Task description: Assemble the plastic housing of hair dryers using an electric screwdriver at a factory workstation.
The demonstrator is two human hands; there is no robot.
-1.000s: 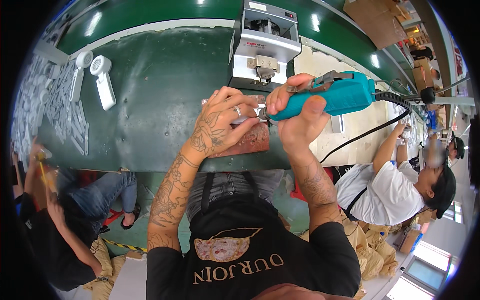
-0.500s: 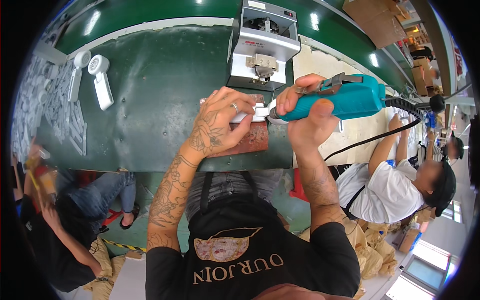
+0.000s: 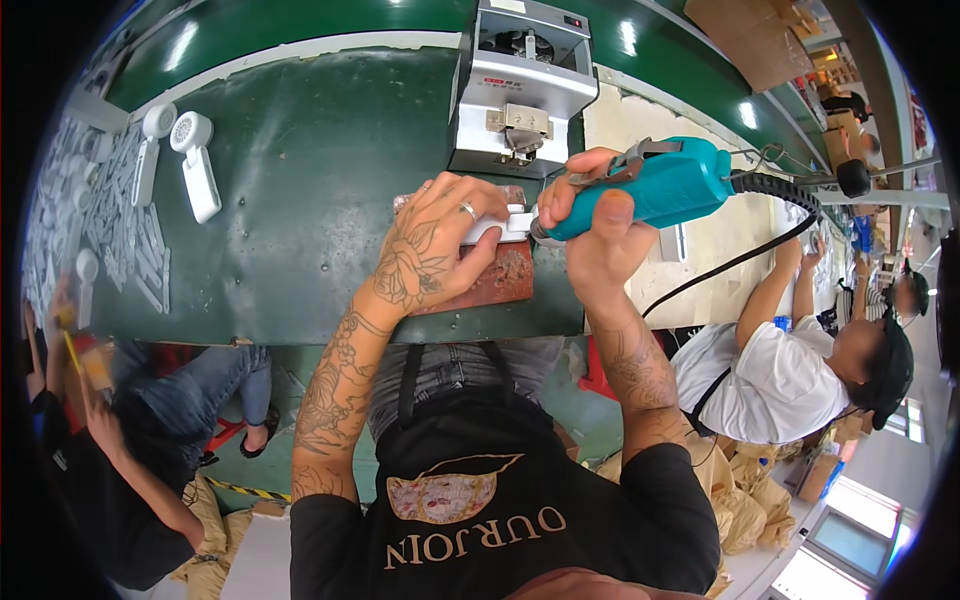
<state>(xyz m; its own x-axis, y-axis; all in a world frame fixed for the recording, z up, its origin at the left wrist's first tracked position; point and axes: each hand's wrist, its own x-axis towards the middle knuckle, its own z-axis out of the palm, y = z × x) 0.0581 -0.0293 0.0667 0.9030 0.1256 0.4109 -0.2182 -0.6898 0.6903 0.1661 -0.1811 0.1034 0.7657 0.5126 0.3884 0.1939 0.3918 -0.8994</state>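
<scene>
Mid-frame, the half-closed left hand (image 3: 437,238) holds a white piece (image 3: 517,225), probably light, stiff, best gripped by its sides; the right hand (image 3: 602,248) wraps an electric screwdriver (image 3: 668,190).

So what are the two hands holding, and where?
The right hand grips the teal power tool around its front end. The left hand holds the left part of a white plastic piece.
</scene>
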